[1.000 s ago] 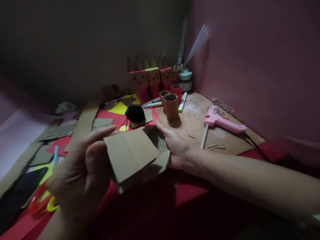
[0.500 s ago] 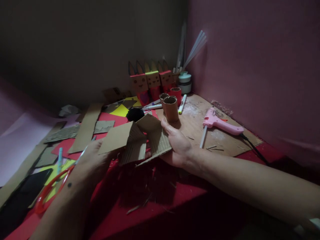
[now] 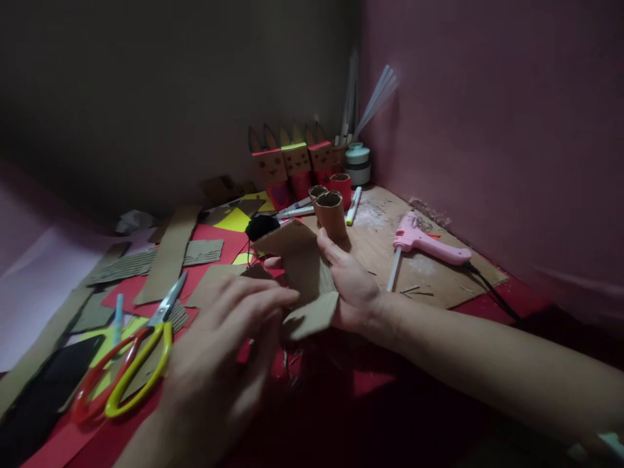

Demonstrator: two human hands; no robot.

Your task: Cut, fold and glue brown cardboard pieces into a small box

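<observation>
A folded piece of brown cardboard (image 3: 308,268) with bent flaps is held up in my right hand (image 3: 355,286), the thumb along its right edge and the fingers mostly hidden beneath. My left hand (image 3: 221,357), slightly blurred, has its fingers stretched out, and their tips overlap the left side of the folded cardboard. Whether they touch it I cannot tell. Just behind the left hand shows another tan cardboard piece (image 3: 209,284), partly covered. Scissors (image 3: 163,318) with one red and one yellow handle lie to the left of that hand.
Cardboard tubes (image 3: 331,218) stand behind the right hand. Further back are several cardboard figures (image 3: 270,168) with pointed ears, and a lidded jar (image 3: 357,166). A pink glue gun (image 3: 429,246) with its cord lies on a board at right. Cardboard strips (image 3: 168,253) and coloured paper cover the left.
My left hand has come away from the cardboard it gripped, moving right with fingers extended and uncovering the scissors. The cardboard in my right hand has turned and now shows its inside.
</observation>
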